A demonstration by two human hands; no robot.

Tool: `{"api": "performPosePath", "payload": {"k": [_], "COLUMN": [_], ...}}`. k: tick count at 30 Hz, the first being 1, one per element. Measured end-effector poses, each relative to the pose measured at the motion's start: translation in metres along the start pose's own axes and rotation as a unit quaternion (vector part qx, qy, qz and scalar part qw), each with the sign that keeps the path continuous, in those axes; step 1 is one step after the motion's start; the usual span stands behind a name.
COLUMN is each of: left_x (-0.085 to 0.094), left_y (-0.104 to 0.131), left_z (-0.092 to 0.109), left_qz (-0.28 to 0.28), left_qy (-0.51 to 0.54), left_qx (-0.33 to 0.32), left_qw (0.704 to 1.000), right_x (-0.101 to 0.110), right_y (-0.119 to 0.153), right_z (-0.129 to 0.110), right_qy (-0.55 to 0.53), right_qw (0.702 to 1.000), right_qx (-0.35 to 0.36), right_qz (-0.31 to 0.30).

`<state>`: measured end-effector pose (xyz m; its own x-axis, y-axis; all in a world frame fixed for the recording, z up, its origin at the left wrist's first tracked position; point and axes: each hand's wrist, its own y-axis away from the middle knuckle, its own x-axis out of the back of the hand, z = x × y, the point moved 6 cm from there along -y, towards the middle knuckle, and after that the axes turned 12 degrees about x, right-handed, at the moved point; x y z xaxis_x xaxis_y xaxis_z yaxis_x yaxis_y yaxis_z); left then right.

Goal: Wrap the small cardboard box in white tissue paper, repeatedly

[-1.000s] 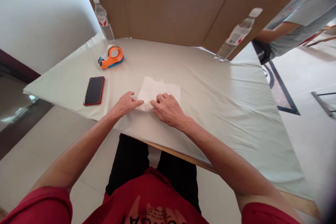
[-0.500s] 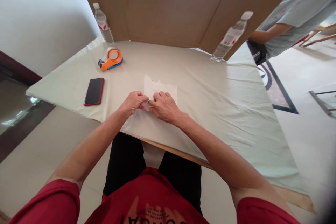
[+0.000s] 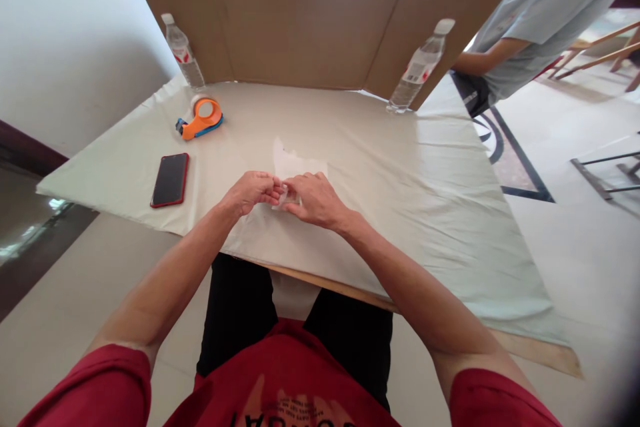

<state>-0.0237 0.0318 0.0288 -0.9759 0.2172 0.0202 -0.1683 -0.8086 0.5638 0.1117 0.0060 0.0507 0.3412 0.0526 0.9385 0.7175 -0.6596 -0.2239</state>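
A torn sheet of thin white paper (image 3: 299,163), ragged along its left and upper edge, lies on the cloth just beyond my hands. Between my fingertips is a small crumpled scrap of white paper (image 3: 283,199). My left hand (image 3: 253,191) has its fingers curled and closed on the scrap's left side. From the other side, my right hand (image 3: 316,200) holds the scrap between thumb and fingers, its back turned up. The fingers partly cover the scrap, so its full shape is hidden.
A red-edged phone (image 3: 170,180) and an orange tape dispenser (image 3: 203,118) lie to the left on the cloth-covered table (image 3: 400,213). Water bottles stand left (image 3: 183,53) and right (image 3: 423,67) against a cardboard panel (image 3: 310,13). A person in grey (image 3: 545,27) is beyond, at right.
My left fingers have loosened and turned a little, and my right thumb and fingers have spread slightly around the scrap. The whole view has shifted a little.
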Motion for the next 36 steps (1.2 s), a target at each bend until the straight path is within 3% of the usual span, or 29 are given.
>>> {"api": "performPosePath", "payload": {"k": [4, 7, 11, 14, 16, 20, 25, 29, 36], "left_x": [-0.007, -0.013, -0.02, -0.027, -0.031, -0.036, -0.041, -0.046, -0.049], "left_y": [0.0, -0.001, 0.004, 0.009, 0.01, 0.014, 0.022, 0.025, 0.032], "left_z": [0.002, 0.003, 0.006, 0.007, 0.006, 0.002, -0.009, -0.017, -0.018], "left_qz": [0.029, 0.064, 0.149, 0.2, 0.204, 0.212, 0.231, 0.251, 0.277], "left_qy": [-0.095, -0.207, -0.354, -0.42, -0.448, -0.473, -0.475, -0.481, -0.49], "left_qx": [-0.048, -0.115, -0.238, -0.3, -0.309, -0.3, -0.296, -0.288, -0.285], "left_qw": [0.994, 0.969, 0.892, 0.833, 0.814, 0.801, 0.796, 0.789, 0.776], "right_x": [0.013, 0.011, -0.01, -0.017, -0.017, -0.018, -0.03, -0.035, -0.026], "right_y": [0.036, 0.074, 0.102, 0.098, 0.088, 0.071, 0.067, 0.069, 0.06], "right_z": [0.011, 0.031, 0.055, 0.059, 0.059, 0.061, 0.069, 0.066, 0.041], "right_qy": [-0.028, -0.039, -0.099, -0.127, -0.135, -0.164, -0.22, -0.2, -0.121], "right_qw": [0.989, 0.967, 0.941, 0.928, 0.924, 0.917, 0.906, 0.905, 0.895], "right_qx": [0.003, -0.099, -0.263, -0.317, -0.331, -0.34, -0.32, -0.335, -0.413], "right_qz": [0.144, 0.23, 0.191, 0.15, 0.136, 0.128, 0.17, 0.173, 0.117]}}
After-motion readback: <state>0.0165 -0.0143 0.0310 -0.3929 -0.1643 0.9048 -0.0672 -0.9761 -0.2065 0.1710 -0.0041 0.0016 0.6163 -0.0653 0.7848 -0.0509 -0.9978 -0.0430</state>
